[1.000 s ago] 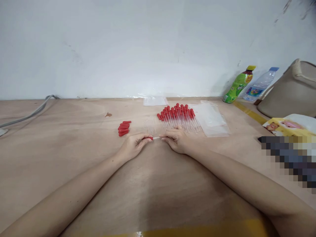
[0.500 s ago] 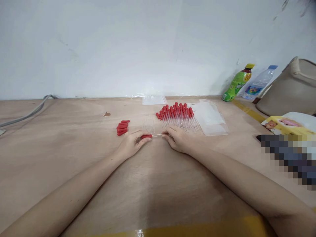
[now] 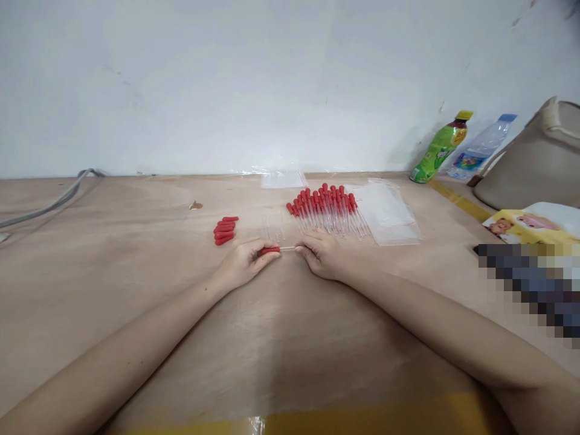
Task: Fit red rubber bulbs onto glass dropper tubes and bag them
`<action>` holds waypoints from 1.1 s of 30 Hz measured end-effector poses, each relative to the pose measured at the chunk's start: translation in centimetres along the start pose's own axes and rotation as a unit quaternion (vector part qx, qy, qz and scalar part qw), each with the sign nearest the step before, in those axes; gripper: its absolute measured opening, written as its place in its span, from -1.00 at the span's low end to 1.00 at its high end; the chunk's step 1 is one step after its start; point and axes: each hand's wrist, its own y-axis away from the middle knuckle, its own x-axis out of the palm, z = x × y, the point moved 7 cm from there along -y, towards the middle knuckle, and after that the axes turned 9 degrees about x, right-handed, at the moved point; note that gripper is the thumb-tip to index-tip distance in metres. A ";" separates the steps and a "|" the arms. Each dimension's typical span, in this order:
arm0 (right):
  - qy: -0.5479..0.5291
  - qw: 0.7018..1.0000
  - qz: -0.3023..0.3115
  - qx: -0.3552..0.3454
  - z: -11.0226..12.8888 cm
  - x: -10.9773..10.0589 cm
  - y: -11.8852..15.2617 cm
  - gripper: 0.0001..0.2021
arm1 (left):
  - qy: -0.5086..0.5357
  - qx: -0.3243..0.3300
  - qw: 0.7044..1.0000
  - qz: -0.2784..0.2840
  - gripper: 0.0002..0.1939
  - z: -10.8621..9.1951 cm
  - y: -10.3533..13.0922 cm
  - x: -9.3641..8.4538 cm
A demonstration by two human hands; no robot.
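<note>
My left hand point(image 3: 248, 261) is closed on a red rubber dropper bulb point(image 3: 270, 249), pinched between thumb and fingers. Out of the bulb's right end runs a clear glass tube point(image 3: 288, 249), whose other end my right hand point(image 3: 321, 254) grips. Bulb and tube lie in one line, level above the table; how deep the tube sits is hidden. Several loose red bulbs point(image 3: 224, 230) lie left of my left hand. Beyond my hands are several bare glass tubes point(image 3: 272, 226) and a fanned pile of red-topped droppers point(image 3: 327, 205).
Clear plastic bags point(image 3: 385, 208) lie right of the droppers, and another bag point(image 3: 281, 180) by the wall. At the right are a green bottle point(image 3: 439, 151), a clear bottle point(image 3: 483, 148), a beige bin point(image 3: 525, 163) and a yellow packet point(image 3: 512, 225). A grey cable point(image 3: 58, 204) runs at left.
The view has shifted slightly. Both hands keep their grip on the bulb and the tube, with hardly any visible movement between them.
</note>
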 end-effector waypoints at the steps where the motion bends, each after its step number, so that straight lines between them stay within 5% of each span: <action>1: 0.005 1.000 0.005 0.003 0.0 0.2 0.0 -0.76 | 0.000 0.004 1.000 -0.002 -0.84 0.0 0.0 0.0; 14: 0.037 0.994 0.094 0.039 -0.2 1.5 -0.3 -0.74 | -0.027 0.050 0.998 0.013 -0.85 -0.5 0.0 0.1; 21: 0.126 0.984 0.125 0.022 1.3 -0.3 -1.1 -0.76 | -0.094 0.082 0.992 -0.017 -0.75 -0.2 0.1 -1.1; 24: 0.115 0.986 0.079 0.091 -0.1 -2.1 -2.0 -0.78 | -0.179 0.029 0.981 -0.066 -0.62 1.0 0.3 -2.8; 28: 0.062 0.963 -0.016 0.260 -4.7 -4.2 -3.4 -0.74 | -0.279 -0.113 0.946 -0.121 -0.65 4.2 1.5 -4.9; 33: 0.116 0.898 -0.054 0.421 -9.4 -4.1 -3.8 -0.73 | -0.233 -0.248 0.936 -0.087 -0.55 7.8 3.0 -4.9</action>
